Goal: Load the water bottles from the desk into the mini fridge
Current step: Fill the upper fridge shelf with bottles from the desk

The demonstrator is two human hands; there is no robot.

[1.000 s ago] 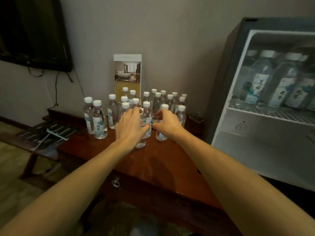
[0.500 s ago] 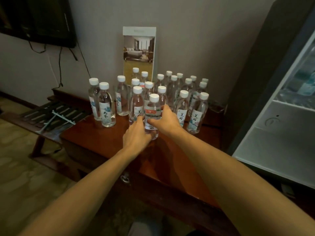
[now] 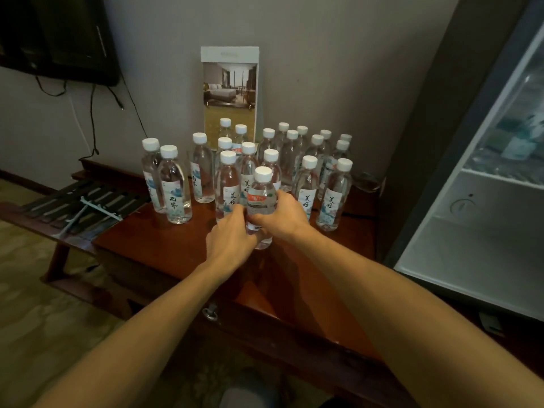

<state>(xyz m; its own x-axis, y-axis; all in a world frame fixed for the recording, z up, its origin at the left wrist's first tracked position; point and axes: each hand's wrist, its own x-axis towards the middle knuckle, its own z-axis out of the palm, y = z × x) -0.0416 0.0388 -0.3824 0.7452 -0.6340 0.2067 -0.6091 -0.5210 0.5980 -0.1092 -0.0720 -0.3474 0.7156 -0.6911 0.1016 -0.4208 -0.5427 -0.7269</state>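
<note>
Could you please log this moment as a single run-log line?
step: pick-up | left hand: holds red-label bottle low | right hand: grips its middle | bottle: upright, front of other bottles | mini fridge: right of desk

Room brochure [image 3: 229,92] upright against wall [image 3: 338,69], dark television [image 3: 59,33] upper left, slatted rack [image 3: 73,207] at left

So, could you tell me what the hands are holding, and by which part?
The left hand and right hand grip the front bottle by its body.
</note>
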